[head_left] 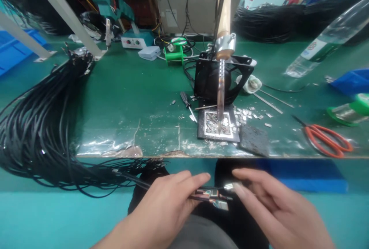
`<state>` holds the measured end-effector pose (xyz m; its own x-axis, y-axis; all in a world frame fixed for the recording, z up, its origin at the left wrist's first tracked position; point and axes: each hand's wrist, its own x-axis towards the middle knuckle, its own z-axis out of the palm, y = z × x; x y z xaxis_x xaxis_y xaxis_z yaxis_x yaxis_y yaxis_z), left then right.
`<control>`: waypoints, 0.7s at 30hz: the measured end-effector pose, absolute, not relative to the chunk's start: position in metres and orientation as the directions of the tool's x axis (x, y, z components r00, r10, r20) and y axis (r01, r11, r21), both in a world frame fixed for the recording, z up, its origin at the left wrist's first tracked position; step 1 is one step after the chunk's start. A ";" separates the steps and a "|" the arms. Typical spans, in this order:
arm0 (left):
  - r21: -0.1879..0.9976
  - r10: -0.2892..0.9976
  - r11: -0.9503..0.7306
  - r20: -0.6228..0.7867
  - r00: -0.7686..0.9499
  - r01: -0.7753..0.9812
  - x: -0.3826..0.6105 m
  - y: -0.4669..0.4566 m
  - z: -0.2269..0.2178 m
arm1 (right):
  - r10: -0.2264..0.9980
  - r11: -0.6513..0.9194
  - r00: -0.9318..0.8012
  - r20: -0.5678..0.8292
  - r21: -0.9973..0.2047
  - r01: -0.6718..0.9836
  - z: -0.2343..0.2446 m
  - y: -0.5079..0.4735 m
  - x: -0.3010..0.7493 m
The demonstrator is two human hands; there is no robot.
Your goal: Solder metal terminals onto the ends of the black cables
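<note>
Below the bench edge, my left hand (170, 199) pinches the end of a black cable (129, 177) that carries a small metal connector (211, 195). My right hand (276, 206) meets it from the right, fingertips closed on a small silver metal shell (230, 186) at the connector's tip. The cable runs left to a big bundle of black cables (37, 126) draped over the bench's left side. A soldering iron (221, 83) with a wooden handle stands upright in a holder, its tip over a small tray of solder scraps (218, 126).
On the green bench (129, 95) lie red-handled scissors (328, 139), a solder spool (350, 112), a small screwdriver (187, 104), loose metal shells (248, 114), a black fan (223, 79), a dark sponge pad (253, 139), a plastic bottle (325, 37) and a blue bin (353, 81).
</note>
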<state>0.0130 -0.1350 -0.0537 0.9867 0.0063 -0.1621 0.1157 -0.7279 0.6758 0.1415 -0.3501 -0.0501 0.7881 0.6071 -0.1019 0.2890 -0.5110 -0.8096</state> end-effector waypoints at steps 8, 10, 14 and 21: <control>0.451 -0.044 -0.890 -0.223 0.974 0.063 0.018 -0.143 -0.051 | 0.806 -0.279 0.575 0.142 -0.766 0.580 -0.030 -0.335 0.144; 0.443 -0.050 -0.895 -0.227 0.973 0.057 0.018 -0.143 -0.051 | 0.805 -0.319 0.588 0.078 -0.779 0.540 -0.031 -0.335 0.145; 0.439 -0.046 -0.897 -0.222 0.974 0.057 0.017 -0.143 -0.051 | 0.801 -0.396 0.592 -0.089 -0.820 0.412 -0.036 -0.337 0.142; 0.466 -0.057 -0.882 -0.254 0.966 0.071 0.018 -0.143 -0.047 | 0.632 -0.465 0.770 -0.091 -0.839 0.283 -0.034 -0.323 0.133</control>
